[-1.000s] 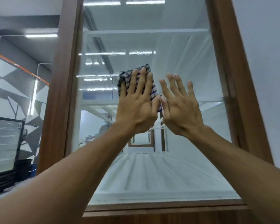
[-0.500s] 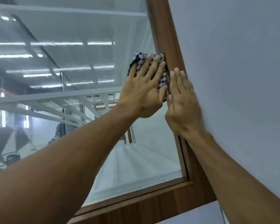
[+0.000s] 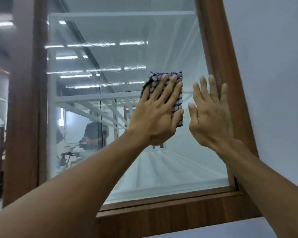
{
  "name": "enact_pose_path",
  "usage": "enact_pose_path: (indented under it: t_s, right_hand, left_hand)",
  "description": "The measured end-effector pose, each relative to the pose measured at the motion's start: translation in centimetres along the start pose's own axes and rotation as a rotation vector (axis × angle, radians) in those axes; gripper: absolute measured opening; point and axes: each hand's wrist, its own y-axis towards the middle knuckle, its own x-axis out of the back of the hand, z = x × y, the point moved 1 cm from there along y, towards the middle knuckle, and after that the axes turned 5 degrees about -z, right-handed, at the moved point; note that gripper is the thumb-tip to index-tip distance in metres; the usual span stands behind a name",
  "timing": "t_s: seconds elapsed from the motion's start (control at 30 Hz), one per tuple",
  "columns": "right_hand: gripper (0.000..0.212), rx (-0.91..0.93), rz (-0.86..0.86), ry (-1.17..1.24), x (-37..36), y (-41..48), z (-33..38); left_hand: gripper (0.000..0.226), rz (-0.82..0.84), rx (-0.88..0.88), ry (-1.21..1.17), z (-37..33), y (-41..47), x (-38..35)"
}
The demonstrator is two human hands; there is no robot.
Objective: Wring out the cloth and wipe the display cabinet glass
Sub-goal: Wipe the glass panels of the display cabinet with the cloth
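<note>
A folded blue-and-white checked cloth point(image 3: 178, 98) lies flat against the display cabinet glass point(image 3: 127, 48), right of the pane's middle. My left hand point(image 3: 158, 115) presses it to the glass with straight, spread fingers and covers most of it. My right hand point(image 3: 210, 114) is held flat with straight fingers just to the right of the cloth, near the right wooden frame point(image 3: 218, 54). The right hand holds nothing, and a small gap separates it from the cloth.
Brown wooden frame posts stand at the left point(image 3: 27, 100) and along the bottom point(image 3: 170, 213) of the pane. A plain pale wall point(image 3: 273, 83) runs to the right. White shelves point(image 3: 96, 98) show inside the cabinet. The glass reflects ceiling lights and a person point(image 3: 95, 134).
Both hands and the cloth slid left from the right frame edge back onto the pane, and the right hand came off the frame. The view swung back leftward.
</note>
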Motion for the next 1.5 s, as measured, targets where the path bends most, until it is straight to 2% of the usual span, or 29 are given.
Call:
enact_pose_path:
  t_s: [0.13,0.43,0.63,0.77,0.9,1.13,1.5]
  right_hand:
    - [0.066,0.059,0.017,0.134,-1.7,0.9,5.4]
    - [0.069,0.148,0.018,0.215,-3.6,5.1,16.9]
    - [0.071,0.178,0.091,0.177,-4.2,7.7,20.1]
    - [0.063,0.254,0.067,0.171,-4.5,4.0,18.8]
    - [0.060,0.243,0.037,0.177,-4.0,1.3,16.0]
    - [0.061,0.125,0.033,0.142,-2.8,1.3,10.9]
    - [0.060,-0.061,0.003,-0.080,0.0,-1.8,-1.1]
  left_hand:
    - [0.070,-0.026,0.053,0.004,3.1,-1.9,0.6]
    - [0.073,-0.055,0.209,0.030,13.3,-5.4,3.8]
    - [0.071,-0.078,0.399,0.031,19.6,-5.9,5.9]
    - [0.072,-0.106,0.422,0.000,16.3,-9.5,4.7]
    - [0.072,-0.053,0.311,0.002,12.2,-11.6,3.3]
    - [0.072,-0.051,0.212,0.003,7.6,-5.8,1.7]
    - [0.071,0.022,0.035,-0.039,-3.0,1.9,-1.0]
